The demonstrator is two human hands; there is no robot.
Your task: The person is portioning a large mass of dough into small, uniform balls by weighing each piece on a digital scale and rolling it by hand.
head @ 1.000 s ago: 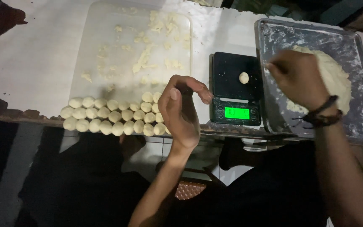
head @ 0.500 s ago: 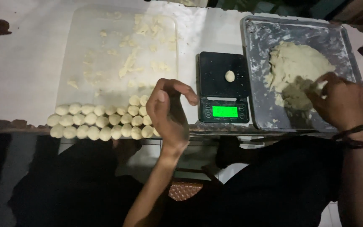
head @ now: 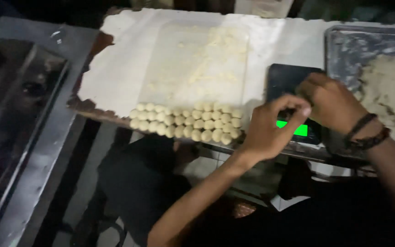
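Three rows of dough balls done — dough mass remains; both hands over scale, fingers' state unclear.

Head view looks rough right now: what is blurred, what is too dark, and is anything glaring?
Head view: soft all over with motion blur, so the dough balls smear at their edges. The white board is brightly lit but not blown out. The scale's green display glows brightest, half covered by the left hand and right hand. The metal surface at left and everything below the table edge sink into shadow.
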